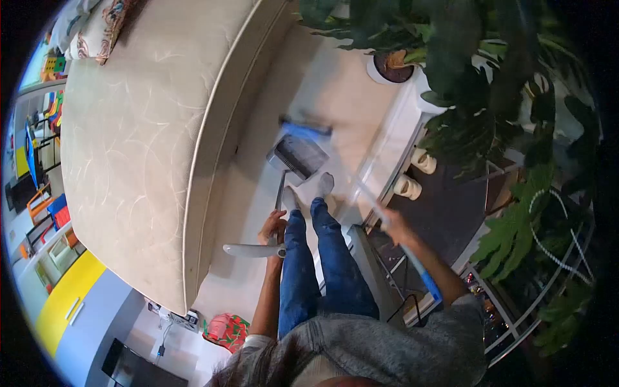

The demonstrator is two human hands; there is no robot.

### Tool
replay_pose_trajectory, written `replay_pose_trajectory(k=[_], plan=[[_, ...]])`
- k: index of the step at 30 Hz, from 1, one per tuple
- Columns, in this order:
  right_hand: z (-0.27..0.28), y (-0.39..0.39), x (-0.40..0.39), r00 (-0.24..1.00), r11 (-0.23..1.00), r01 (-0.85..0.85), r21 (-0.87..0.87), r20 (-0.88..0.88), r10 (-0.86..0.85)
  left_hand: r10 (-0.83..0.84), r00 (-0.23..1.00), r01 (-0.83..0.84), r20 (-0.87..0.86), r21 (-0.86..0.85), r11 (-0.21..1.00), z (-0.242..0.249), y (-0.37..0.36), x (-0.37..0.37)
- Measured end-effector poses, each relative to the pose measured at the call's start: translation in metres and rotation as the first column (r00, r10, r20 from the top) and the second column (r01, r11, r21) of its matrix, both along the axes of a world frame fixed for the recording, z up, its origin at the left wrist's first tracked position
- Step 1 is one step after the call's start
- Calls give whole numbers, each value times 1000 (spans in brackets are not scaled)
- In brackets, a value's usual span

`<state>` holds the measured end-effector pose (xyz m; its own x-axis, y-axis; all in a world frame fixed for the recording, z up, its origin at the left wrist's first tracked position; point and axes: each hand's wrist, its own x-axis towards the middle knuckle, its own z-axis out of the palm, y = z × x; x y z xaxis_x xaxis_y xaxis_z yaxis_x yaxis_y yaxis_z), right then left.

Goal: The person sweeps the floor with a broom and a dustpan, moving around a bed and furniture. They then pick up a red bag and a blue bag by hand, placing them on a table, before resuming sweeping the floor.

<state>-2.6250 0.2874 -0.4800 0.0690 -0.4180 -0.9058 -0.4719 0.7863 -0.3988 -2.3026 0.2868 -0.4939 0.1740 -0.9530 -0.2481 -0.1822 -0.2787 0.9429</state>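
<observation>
A big cream sofa fills the left of the room, and a leafy plant in its pot crowds the right, leaving only a narrow strip of pale floor between them. The person stands in that strip in blue jeans. The dustpan sits flat on the floor just ahead of the feet, its long handle rising to the left hand, which is closed around the grip. The right hand is wrapped round the broom shaft, and the blue bristle head blurs right at the pan's far edge. To sweep cleanly here, I reckon the pan lip should stay pressed flat to the floor while short, low strokes draw toward it, keeping clear of the sofa base.
</observation>
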Motion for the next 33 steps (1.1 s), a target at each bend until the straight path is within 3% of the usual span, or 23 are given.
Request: replay_pose_trajectory(k=[3, 4, 5, 6, 7, 8, 9, 10, 13, 14, 17, 19, 21, 22, 23, 24, 25, 27, 28, 29, 30, 32, 33], plan=[[-83, -113, -25, 926, 936, -279, -213, -318, 203, -14, 992, 11, 128, 17, 1000, 2, -1, -1], [-83, -173, -21, 936, 974, -187, -130, -326, 136, -10, 995, 5, 102, 48, 999, 3, -1, -1], [-126, -214, -31, 921, 939, -230, -257, -368, 124, -6, 995, 3, 99, 37, 999, 3, 0, -1], [-166, -254, -40, 973, 953, -87, -291, -229, 19, -2, 995, -1, 96, 26, 1000, 4, 1, 0], [-185, -284, -39, 956, 919, -149, -365, -292, 39, -3, 996, 1, 92, 17, 1000, 5, 4, 1], [-207, -308, -36, 916, 877, -163, -453, -399, -35, 136, 987, -140, 81, 48, 989, 7, 13, 0], [-175, -319, -16, 899, 937, -31, -349, -419, -126, 161, 984, -164, 77, 39, 986, 13, 20, 2], [-188, -320, -7, 908, 932, 23, -361, -383, -171, 176, 982, -179, 74, 32, 983, 22, 26, 9], [-208, -297, 28, 911, 917, 97, -386, -337, -238, 270, 958, -276, 96, 57, 960, 47, 64, 31], [-209, -285, 47, 910, 912, 113, -394, -327, -254, 288, 957, -289, 26, 11, 957, 50, 72, 45], [-191, -239, 97, 931, 910, 8, -415, -330, -158, 379, 913, -392, 152, 62, 918, 55, 102, 85], [-210, -193, 114, 923, 885, -107, -454, -375, -81, 445, 884, -459, 145, 83, 885, 53, 126, 112], [-181, -138, 138, 915, 928, -184, -325, -402, 40, 496, 860, -507, 122, 93, 857, 42, 153, 133], [-173, -100, 152, 903, 896, -243, -371, -424, 70, 516, 850, -526, 105, 95, 845, 38, 164, 144], [-150, -66, 171, 886, 922, -284, -264, -440, 147, 536, 840, -543, 88, 96, 834, 34, 172, 157], [-159, -12, 184, 878, 874, -344, -342, -448, 170, 489, 868, -491, 85, 11, 871, 31, 179, 168], [-133, 39, 205, 900, 853, -338, -397, -401, 171, 487, 867, -491, 105, 17, 871, 28, 187, 178], [-89, 138, 232, 890, 880, -400, -255, -338, 307, 484, 863, -492, 144, 21, 871, 14, 196, 189], [-58, 179, 244, 929, 937, -337, -90, -194, 315, 489, 866, -492, 108, 9, 870, 13, 195, 195], [-41, 226, 248, 896, 898, -420, -128, -213, 389, 489, 869, -490, 75, 7, 871, 11, 198, 199], [14, 222, 248, 991, 991, -130, 41, 36, 129, 485, 874, -485, 43, 10, 874, 14, 200, 203], [62, 222, 215, 984, 994, -36, 107, 175, 16, 470, 882, -470, 27, 5, 883, 24, 204, 203], [86, 217, 202, 981, 986, -146, 86, 144, 133, 461, 887, -461, 17, -6, 888, 29, 206, 207]])
